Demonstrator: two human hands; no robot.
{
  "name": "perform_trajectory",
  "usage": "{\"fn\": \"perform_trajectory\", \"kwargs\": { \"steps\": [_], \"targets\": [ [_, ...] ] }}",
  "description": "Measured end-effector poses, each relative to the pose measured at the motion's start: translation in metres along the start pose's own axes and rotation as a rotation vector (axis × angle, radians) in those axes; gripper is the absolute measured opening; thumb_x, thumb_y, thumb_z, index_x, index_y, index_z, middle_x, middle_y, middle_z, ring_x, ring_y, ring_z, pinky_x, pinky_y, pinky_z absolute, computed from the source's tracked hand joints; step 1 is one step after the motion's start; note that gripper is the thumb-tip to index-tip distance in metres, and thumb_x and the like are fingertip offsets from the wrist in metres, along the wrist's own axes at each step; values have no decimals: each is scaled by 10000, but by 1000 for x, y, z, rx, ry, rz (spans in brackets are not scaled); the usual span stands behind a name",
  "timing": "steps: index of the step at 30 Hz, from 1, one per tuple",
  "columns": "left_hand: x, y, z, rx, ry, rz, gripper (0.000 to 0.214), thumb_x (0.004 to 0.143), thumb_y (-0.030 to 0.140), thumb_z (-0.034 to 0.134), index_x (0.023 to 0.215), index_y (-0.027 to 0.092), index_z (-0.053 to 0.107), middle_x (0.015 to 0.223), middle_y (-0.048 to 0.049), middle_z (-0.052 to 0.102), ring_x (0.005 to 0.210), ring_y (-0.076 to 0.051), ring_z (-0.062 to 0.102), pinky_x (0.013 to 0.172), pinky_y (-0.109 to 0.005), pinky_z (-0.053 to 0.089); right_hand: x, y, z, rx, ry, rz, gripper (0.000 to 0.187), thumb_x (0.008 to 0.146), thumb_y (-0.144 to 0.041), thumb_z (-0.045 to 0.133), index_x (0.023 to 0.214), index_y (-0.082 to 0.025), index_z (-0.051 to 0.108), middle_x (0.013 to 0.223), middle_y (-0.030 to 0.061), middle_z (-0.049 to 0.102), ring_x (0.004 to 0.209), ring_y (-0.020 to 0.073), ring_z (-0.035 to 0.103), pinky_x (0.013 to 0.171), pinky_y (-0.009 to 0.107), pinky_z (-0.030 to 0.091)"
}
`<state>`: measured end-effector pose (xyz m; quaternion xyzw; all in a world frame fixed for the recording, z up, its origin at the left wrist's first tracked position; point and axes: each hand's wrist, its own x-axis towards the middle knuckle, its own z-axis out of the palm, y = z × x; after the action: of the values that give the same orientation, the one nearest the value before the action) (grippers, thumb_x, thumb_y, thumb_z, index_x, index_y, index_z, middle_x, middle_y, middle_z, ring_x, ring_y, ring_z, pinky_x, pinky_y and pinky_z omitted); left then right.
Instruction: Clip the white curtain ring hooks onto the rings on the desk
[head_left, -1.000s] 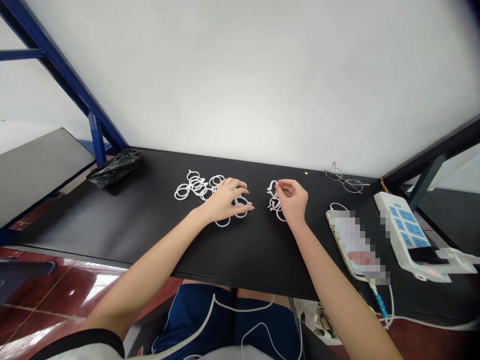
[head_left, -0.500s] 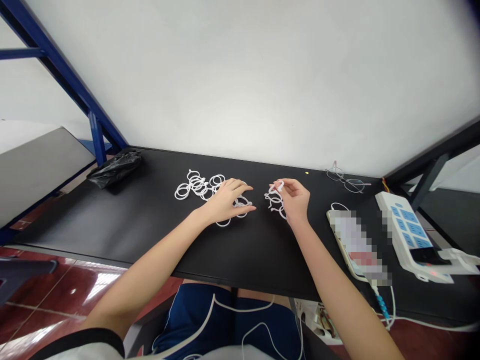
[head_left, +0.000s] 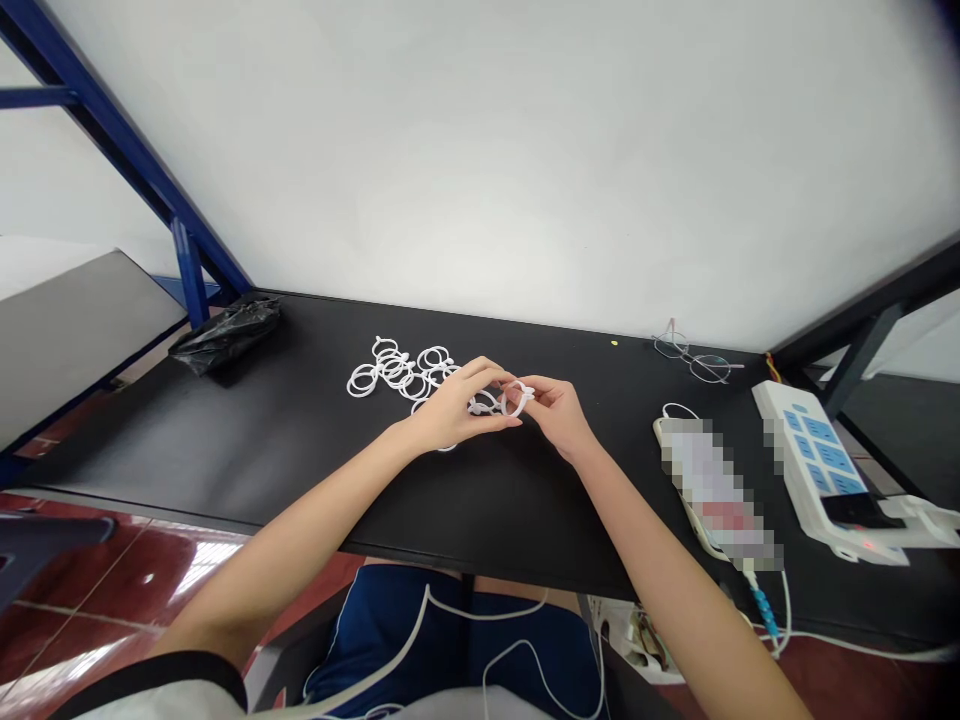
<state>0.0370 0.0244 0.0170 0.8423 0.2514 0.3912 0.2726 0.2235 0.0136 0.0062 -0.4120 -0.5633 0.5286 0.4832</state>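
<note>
Several thin white rings with small end tabs lie in a loose cluster (head_left: 397,370) on the black table. My left hand (head_left: 450,408) rests at the cluster's right end, thumb and fingers curved around some white rings (head_left: 484,403). Close against its fingertips, my right hand (head_left: 556,412) pinches a white ring (head_left: 516,399) between thumb and fingers. The rings in both hands overlap, and I cannot tell whether they are linked. My left palm and forearm hide part of the pile.
A black plastic bag (head_left: 229,332) lies at the table's left end. On the right are eyeglasses (head_left: 694,360), a phone (head_left: 712,485) with a charging cable, and a white power strip (head_left: 814,460). Blue metal framing (head_left: 131,150) rises at the left; a white wall stands behind.
My right hand has moved left with its white rings, bringing them up to my left hand. My left hand has shifted slightly right.
</note>
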Motion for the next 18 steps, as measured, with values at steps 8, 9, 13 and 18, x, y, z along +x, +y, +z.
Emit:
{"fn": "perform_trajectory", "kwargs": {
  "steps": [8, 9, 13, 18],
  "targets": [
    [1, -4, -5, 75, 69, -85, 368, 804, 360, 735, 1075, 166, 578, 962, -58, 625, 889, -177, 606, 814, -309, 492, 1, -2, -7, 37, 172, -91, 205, 737, -395, 770, 840, -219, 754, 726, 6, 715, 593, 142, 657, 637, 311, 567],
    [1, -4, -5, 81, 72, -94, 365, 807, 356, 733, 1078, 165, 580, 946, -54, 620, 881, -176, 603, 812, -310, 491, 0, -3, -7, 47, 160, -96, 197, 753, -394, 758, 844, -219, 758, 735, 8, 718, 593, 140, 657, 633, 309, 566],
    [2, -5, -6, 40, 74, -144, 363, 795, 355, 742, 1074, 170, 601, 937, -54, 616, 867, -173, 590, 816, -318, 493, -1, -5, -5, 25, 132, -156, 142, 762, -344, 766, 832, -222, 773, 717, 6, 712, 592, 131, 647, 615, 292, 557],
    [3, -8, -6, -175, 105, -256, 354, 769, 384, 755, 1033, 175, 646, 897, -37, 593, 866, -167, 576, 858, -343, 505, -1, -4, -4, 5, 174, -183, 98, 770, -320, 765, 811, -232, 783, 726, 6, 722, 591, 127, 638, 601, 286, 556]
  ]
}}
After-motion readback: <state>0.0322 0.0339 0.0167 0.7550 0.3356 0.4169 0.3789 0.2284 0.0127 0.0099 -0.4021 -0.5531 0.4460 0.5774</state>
